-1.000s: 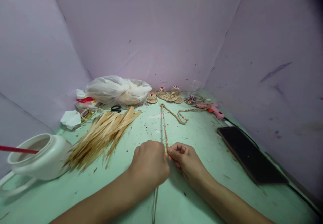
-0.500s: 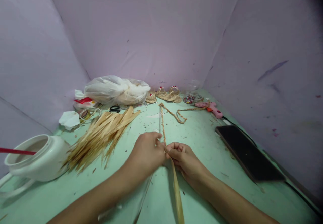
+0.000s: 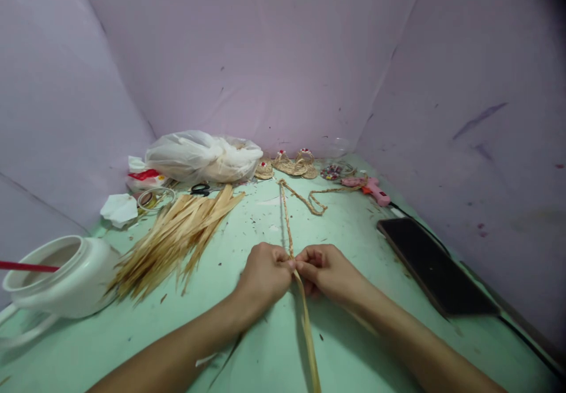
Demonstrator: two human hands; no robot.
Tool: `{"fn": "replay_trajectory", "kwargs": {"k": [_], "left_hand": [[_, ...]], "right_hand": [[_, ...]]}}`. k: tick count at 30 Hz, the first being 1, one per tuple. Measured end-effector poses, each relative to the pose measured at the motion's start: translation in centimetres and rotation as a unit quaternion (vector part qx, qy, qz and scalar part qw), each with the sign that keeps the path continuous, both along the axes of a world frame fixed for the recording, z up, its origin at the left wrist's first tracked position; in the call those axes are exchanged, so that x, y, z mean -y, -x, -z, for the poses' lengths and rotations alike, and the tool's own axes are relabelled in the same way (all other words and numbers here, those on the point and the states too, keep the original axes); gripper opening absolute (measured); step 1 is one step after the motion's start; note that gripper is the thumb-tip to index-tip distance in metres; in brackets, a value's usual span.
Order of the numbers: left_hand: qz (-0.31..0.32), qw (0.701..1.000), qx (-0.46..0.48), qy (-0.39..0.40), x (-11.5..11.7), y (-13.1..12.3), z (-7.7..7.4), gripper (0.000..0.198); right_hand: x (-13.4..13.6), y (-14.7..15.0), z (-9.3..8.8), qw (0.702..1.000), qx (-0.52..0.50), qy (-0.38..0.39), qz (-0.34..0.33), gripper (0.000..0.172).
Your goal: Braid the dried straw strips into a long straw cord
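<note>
A thin braided straw cord [image 3: 286, 216] runs from the far middle of the green table [image 3: 354, 233] toward me. My left hand [image 3: 264, 275] and my right hand [image 3: 327, 271] meet at its near end, both with fingers pinched shut on the cord. A loose flat straw strip [image 3: 308, 334] trails from the pinch down toward the bottom edge. The far part of the cord bends right in a loop [image 3: 316, 201].
A pile of straw strips [image 3: 177, 236] lies left of the hands. A white jar [image 3: 57, 278] with a red stick stands far left. Plastic bag [image 3: 203, 157], scissors [image 3: 200, 189], small woven pieces [image 3: 292, 166], a pink glue gun [image 3: 374, 190] and a dark phone [image 3: 435, 269] line the back and right.
Both hands have shifted slightly nearer along the cord and now sit level, fingertip to fingertip. The loose strip, unseen a second ago, now hangs below the pinch.
</note>
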State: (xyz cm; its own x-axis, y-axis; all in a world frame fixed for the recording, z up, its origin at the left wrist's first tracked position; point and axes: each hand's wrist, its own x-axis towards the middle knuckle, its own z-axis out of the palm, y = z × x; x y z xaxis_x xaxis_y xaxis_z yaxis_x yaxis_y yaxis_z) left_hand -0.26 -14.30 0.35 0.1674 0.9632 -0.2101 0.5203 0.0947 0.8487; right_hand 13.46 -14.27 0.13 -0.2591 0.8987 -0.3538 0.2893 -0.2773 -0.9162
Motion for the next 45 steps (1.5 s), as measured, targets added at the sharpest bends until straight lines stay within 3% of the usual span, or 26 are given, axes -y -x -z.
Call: {"fn": "replay_trajectory", "kwargs": {"k": [3,6,9,14,25,33,45], "left_hand": [[-0.01,0.998,0.061,0.007,0.3,-0.1,0.8,0.027],[-0.023,0.991,0.119,0.052,0.3,0.1,1.3,0.026],[-0.034,0.987,0.141,0.066,0.3,0.4,1.7,0.025],[-0.033,0.989,0.133,0.045,0.5,0.3,2.2,0.028],[-0.009,0.992,0.116,0.041,0.9,0.0,1.5,0.026],[-0.01,0.994,0.104,0.037,1.0,-0.2,1.7,0.022],[-0.008,0.993,0.111,0.032,0.9,-0.1,1.9,0.021]], "right_hand": [[0.4,-1.9,-1.6,0.998,-0.001,0.065,-0.02,0.021],[1.7,-4.2,-2.1,0.993,-0.05,0.102,0.023,0.029],[3.2,-6.2,-1.5,0.983,-0.095,0.147,0.046,0.035],[4.7,-8.0,-0.2,0.985,-0.082,0.153,-0.025,0.031],[5.4,-8.0,0.3,0.988,-0.042,0.133,-0.062,0.032],[5.6,-8.0,0.4,0.987,-0.029,0.123,-0.103,0.035],[5.7,-8.2,1.0,0.985,-0.043,0.127,-0.111,0.032]]}}
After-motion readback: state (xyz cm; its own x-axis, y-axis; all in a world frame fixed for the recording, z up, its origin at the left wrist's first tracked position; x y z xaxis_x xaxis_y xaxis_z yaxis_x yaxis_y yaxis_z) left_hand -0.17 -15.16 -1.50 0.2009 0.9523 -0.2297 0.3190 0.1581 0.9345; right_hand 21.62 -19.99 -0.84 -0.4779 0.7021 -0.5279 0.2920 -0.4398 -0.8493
